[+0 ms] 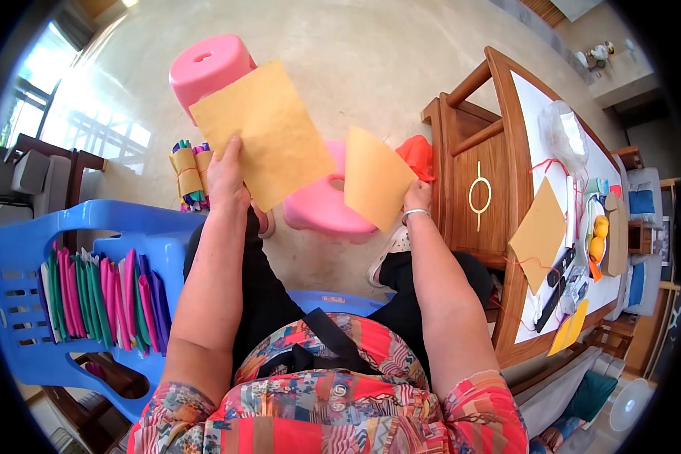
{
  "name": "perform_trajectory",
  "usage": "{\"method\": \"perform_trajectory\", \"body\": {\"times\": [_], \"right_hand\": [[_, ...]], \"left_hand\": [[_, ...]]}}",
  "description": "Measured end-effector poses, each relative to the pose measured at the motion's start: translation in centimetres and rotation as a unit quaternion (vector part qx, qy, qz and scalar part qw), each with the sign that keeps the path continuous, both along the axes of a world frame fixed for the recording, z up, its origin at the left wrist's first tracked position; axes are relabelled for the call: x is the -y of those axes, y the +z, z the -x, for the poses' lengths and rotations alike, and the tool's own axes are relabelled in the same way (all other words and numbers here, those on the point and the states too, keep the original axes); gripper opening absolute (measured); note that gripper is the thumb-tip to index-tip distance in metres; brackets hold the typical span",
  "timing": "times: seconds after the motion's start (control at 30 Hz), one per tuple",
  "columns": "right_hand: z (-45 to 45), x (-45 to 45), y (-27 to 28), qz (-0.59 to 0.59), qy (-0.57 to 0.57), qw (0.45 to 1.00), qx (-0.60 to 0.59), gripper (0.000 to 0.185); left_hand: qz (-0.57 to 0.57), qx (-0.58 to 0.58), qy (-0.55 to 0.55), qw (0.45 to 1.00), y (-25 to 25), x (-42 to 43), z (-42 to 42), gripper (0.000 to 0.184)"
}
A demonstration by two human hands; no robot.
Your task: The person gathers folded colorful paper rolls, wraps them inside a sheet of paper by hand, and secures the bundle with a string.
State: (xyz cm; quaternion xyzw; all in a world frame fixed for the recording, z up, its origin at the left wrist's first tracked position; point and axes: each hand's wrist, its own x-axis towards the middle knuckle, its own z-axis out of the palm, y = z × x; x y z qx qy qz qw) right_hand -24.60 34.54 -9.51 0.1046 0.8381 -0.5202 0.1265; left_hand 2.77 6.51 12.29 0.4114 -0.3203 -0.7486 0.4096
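Note:
My left hand grips the lower left edge of a flat tan paper sheet, thumb on top. In my right hand a second, slightly curled tan sheet is pinched at its right edge. Behind that hand is a crumpled orange-red piece; whether the fingers touch it I cannot tell. Both sheets are held up over a pink stool, partly hiding it. Another pink stool stands farther off, behind the left sheet.
Rolled bundles wrapped in tan paper stand on the floor to the left. A blue plastic chair holds several coloured rolls. On the right, a wooden table carries tan paper, a plastic bag, red string and tape.

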Motion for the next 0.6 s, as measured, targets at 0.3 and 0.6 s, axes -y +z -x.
{"method": "perform_trajectory", "body": {"times": [0.3, 0.6], "right_hand": [[-1.4, 0.8, 6.0, 0.245, -0.073, 0.962, 0.093, 0.052], [-0.9, -0.3, 12.1, 0.4, 0.139, 0.839, 0.341, 0.041]], "left_hand": [[0.008, 0.015, -0.01, 1.0, -0.2, -0.1, 0.2, 0.037], [0.004, -0.007, 0.025, 1.0, 0.6, 0.3, -0.4, 0.035]]}}
